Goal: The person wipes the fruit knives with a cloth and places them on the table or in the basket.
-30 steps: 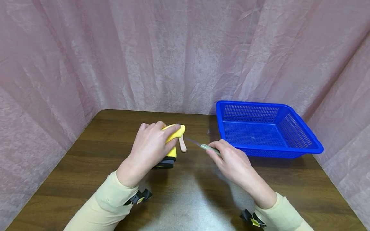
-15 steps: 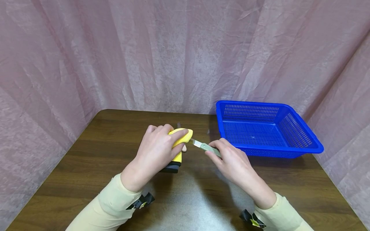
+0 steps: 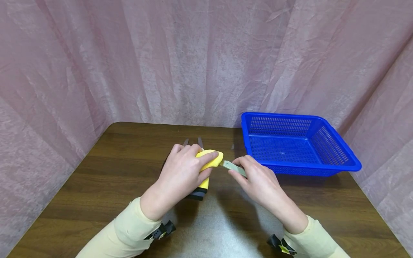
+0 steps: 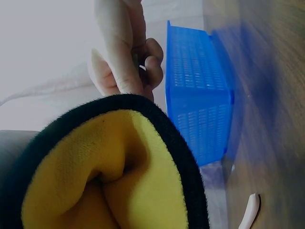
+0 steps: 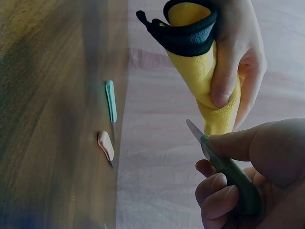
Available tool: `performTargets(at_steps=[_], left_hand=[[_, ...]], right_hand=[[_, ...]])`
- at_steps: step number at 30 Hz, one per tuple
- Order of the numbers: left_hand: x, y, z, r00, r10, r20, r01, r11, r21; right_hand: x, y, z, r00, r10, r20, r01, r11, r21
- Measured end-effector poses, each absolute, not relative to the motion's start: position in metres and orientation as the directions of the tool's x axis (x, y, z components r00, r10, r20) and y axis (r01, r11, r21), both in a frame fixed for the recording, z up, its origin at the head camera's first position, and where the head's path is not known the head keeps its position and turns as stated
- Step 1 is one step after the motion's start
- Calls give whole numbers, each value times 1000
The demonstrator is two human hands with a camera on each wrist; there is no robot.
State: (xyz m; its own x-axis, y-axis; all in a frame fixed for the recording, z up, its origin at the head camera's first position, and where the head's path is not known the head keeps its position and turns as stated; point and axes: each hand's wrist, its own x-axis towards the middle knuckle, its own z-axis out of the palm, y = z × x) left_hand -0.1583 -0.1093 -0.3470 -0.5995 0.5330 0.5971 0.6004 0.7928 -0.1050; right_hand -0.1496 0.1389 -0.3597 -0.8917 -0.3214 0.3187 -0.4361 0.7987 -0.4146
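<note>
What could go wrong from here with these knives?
The green knife points toward the left grip, so a slip might nick it. The blade could also snag or cut the cloth right by it. The pink knife and teal knife lie on the table with bare blades, so a low swipe of the left grip might catch them.

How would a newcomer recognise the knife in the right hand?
On the wooden table, find the blue basket; at its near left corner, in the head view, is the right hand. It grips a green-handled knife, blade at the yellow cloth in the left hand. Unlike the turquoise-handled knife and the pink-handled knife lying on the table, this one is held.
</note>
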Motion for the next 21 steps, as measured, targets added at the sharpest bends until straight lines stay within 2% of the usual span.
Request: performTargets(at_steps=[7, 21], left_hand=[[-156, -106, -349, -573, 550, 608, 612, 780, -129], [-155, -103, -352, -573, 553, 605, 611, 780, -135]], right_hand=[[-149, 139, -359, -893, -320, 317, -434, 800, -414], [-150, 138, -360, -891, -322, 321, -436, 803, -406]])
